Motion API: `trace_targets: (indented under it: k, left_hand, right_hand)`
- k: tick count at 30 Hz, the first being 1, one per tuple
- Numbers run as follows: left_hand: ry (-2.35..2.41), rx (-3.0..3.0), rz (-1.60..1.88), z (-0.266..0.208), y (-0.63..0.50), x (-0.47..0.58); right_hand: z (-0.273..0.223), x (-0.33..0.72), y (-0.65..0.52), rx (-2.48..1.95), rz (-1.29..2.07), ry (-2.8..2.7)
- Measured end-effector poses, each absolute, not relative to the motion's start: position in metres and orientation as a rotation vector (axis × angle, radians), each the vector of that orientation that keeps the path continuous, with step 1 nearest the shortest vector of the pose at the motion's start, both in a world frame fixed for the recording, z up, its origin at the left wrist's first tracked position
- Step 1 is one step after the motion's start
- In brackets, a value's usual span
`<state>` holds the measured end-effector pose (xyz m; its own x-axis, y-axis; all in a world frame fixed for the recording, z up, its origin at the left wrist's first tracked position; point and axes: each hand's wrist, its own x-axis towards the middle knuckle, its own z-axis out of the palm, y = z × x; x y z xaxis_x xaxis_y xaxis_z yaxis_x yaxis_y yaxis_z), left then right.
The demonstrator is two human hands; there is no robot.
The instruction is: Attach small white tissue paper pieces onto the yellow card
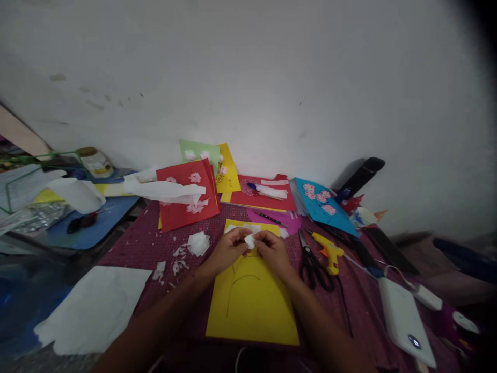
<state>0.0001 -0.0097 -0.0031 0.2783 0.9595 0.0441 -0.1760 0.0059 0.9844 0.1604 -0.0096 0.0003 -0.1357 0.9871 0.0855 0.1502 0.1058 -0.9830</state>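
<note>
The left hand (232, 245) and right hand (273, 250) pinched a small white paper piece (250, 241) between nearly closed fingertips, over the yellow sheet (252, 316). It seemed thin, though blurred; uneven pulling from either side could have torn it.

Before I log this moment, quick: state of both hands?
Left hand: closed, pinching a small white paper piece.
Right hand: closed, pinching the same piece.
</note>
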Motion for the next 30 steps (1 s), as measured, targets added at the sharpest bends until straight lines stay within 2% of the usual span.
trace_targets:
  k: [30]
  left_hand:
    - [0.905,1.206,1.136,-0.0041,-0.0062,-0.0001]
  right_hand:
    - [-0.0023,0.1606,-0.0112,-1.126,0.804,-1.734]
